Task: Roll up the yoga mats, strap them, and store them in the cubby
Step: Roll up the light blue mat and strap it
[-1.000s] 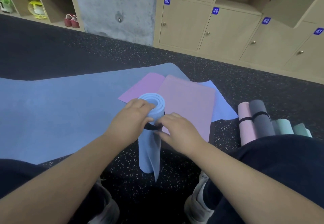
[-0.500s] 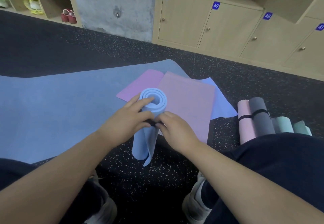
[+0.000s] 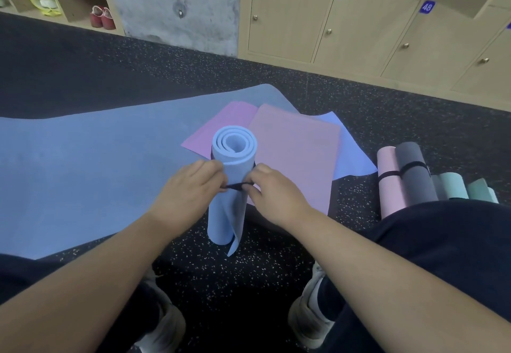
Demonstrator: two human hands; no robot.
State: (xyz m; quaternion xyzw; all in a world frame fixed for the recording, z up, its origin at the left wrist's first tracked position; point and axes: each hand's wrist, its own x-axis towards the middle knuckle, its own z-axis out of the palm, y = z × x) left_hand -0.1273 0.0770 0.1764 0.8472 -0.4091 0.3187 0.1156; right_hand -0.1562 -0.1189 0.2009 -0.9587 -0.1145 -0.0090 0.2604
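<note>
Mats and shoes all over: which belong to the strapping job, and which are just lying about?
Job: left hand and right hand pinching the black strap around the upright blue rolled mat; flat pink mats; strapped rolls.
Lying about: red shoes; numbered lockers.

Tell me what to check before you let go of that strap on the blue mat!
1. Rolled light-blue foam mat standing upright on the speckled floor: ok.
2. Thin black strap around the roll: ok.
3. Left hand and right hand both pinching the strap: ok.
4. Strap fastened: cannot tell.
5. Roll tight: not ok, loose outer flap at the bottom.
</note>
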